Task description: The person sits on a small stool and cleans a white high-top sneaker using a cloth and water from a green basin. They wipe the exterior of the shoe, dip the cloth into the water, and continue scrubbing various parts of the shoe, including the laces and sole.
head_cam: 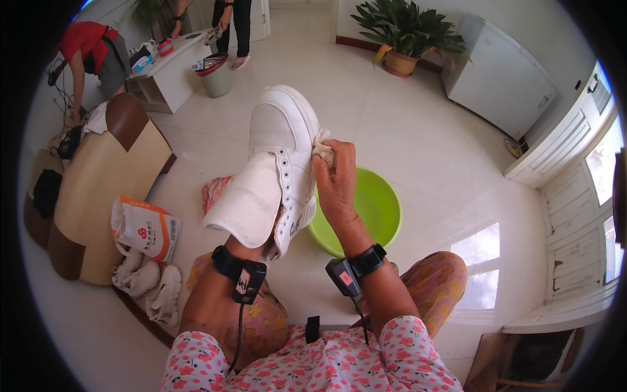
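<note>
A white sneaker (289,127) without laces is held up toe away from me, its tongue folded out over the left side. My left hand (246,248) reaches into the opening of the sneaker and holds it up; its fingers are hidden inside. My right hand (337,176) pinches a crumpled off-white cloth (324,149) against the right edge of the sneaker, near the sole by the toe. Below and behind my right hand a green plastic basin (377,210) stands on the floor.
Left stand a brown-and-beige table (103,191), a white-and-orange bag (147,228) and several white sneakers (164,296). A pink cloth (213,193) lies behind the held shoe. Farther off are a waste bin (216,81), two people, a potted plant (400,61) and a chest freezer (499,78).
</note>
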Available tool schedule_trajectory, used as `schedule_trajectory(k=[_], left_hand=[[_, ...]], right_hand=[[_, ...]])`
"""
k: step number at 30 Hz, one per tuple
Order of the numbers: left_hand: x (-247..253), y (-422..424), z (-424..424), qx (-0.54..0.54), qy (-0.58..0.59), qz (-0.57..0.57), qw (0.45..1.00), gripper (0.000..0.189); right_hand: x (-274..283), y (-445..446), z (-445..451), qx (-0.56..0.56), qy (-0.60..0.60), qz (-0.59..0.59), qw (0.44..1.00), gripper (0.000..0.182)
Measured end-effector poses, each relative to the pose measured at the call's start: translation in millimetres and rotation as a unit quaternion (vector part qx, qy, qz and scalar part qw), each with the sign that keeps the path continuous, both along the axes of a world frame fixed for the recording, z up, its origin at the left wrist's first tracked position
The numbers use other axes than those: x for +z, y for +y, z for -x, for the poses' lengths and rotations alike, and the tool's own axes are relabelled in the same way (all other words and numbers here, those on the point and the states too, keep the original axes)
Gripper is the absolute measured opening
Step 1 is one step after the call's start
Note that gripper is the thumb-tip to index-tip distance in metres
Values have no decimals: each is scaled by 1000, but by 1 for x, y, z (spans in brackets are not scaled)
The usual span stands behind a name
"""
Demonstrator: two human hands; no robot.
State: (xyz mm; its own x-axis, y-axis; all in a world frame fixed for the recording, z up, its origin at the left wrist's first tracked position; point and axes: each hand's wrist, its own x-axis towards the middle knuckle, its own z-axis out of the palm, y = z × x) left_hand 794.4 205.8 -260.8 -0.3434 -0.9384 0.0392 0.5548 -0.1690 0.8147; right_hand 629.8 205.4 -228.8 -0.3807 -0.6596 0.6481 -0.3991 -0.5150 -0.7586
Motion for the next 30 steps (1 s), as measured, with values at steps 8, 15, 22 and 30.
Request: schedule_trajectory(k=[8,15,22,30], left_hand=[[13,-3,5,8,-108,83,991,37],[26,-1,3,27,-249,171,953,38],[42,4,4,122,-302,198,925,31],[34,-4,7,201,-461,444,741,36]], right_hand=[[25,-17,-3,-84,30,67,994,19],[35,-27,2,-86,97,107,986,29],[15,-20,3,154,-219,9,963,22],[14,-16,7,106,-178,-21,978,24]])
